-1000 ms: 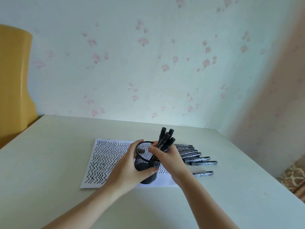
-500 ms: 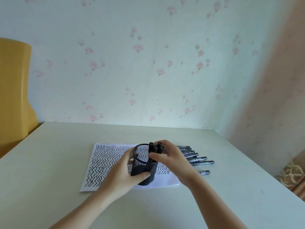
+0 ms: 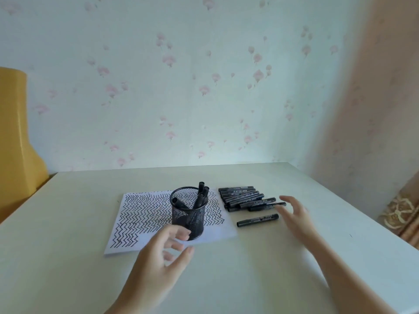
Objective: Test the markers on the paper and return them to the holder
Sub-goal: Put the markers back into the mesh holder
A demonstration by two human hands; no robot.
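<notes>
The paper [image 3: 145, 214], covered in zigzag test lines, lay flat on the surface [image 3: 68, 223]. The left hand [image 3: 163, 252] hovered just before it, fingers loosely spread, holding nothing. The mesh holder [image 3: 189, 215] stood upright on the paper with four markers inside. To its right lay a row of about nine markers [image 3: 246, 198], long axes left to right, and one lone marker [image 3: 257, 220] nearer the person. The right hand [image 3: 294, 215], spread and empty, was the nearer hand; the lone marker lay just left of it.
</notes>
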